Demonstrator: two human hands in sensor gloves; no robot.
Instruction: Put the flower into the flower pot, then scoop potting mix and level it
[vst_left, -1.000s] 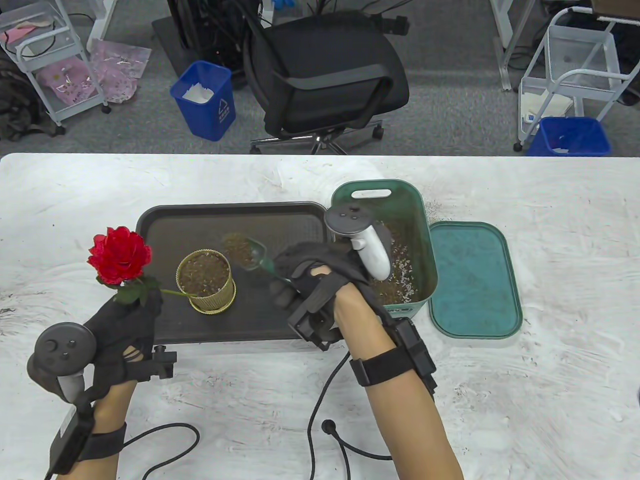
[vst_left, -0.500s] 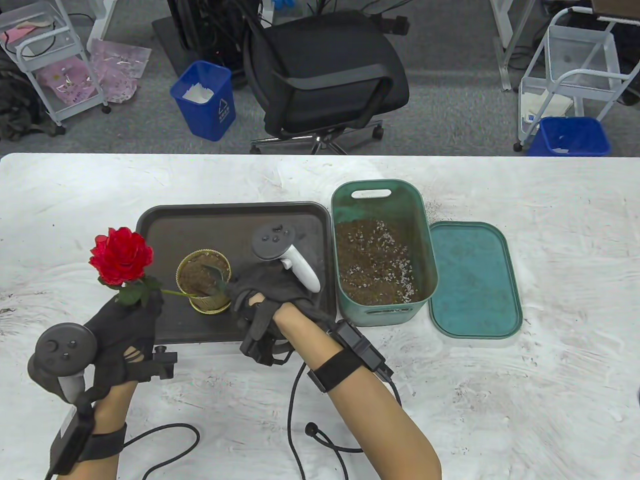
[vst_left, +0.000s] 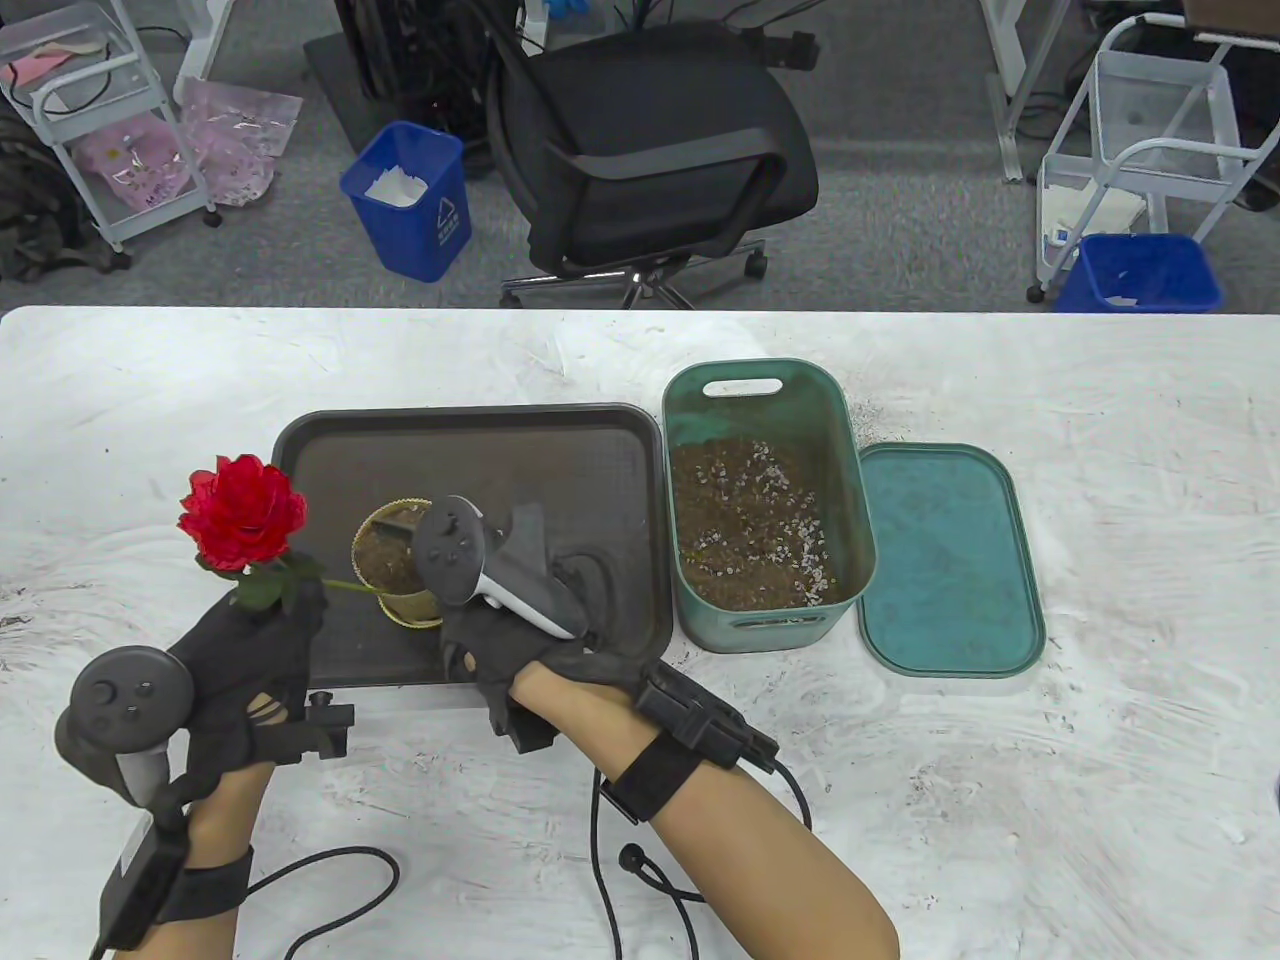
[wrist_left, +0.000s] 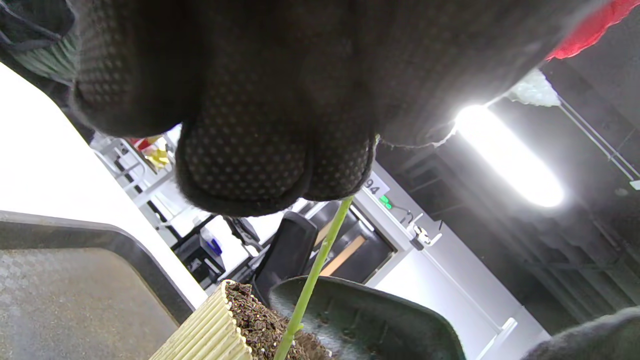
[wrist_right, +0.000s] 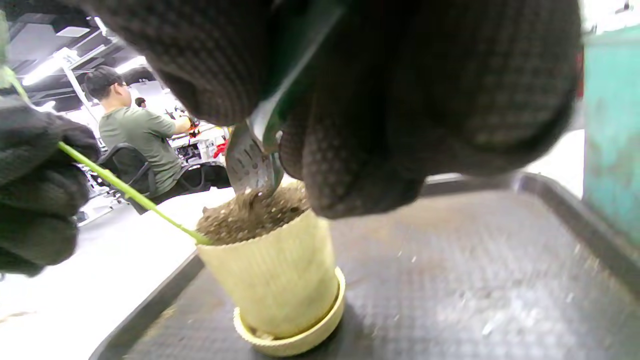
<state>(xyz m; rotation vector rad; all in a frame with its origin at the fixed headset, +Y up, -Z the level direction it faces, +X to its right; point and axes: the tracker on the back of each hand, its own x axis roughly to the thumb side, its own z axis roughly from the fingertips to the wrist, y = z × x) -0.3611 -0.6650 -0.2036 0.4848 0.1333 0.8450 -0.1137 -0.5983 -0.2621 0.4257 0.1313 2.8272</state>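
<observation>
My left hand (vst_left: 250, 650) grips flower (vst_left: 241, 512) stem; right hand (vst_left: 500, 650) holds scoop (wrist_right: 250, 160), tip in pot (wrist_right: 272, 280) soil.

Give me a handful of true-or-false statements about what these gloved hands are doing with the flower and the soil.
1. The left hand grips the red artificial flower by its green stem. True.
2. The ribbed yellow flower pot stands on the bare white table. False: it stands on the dark rectangular tray.
3. The right hand holds a small metal scoop over the pot. True.
4. The green plastic soil bin is closed. False: its green lid lies beside it.
</observation>
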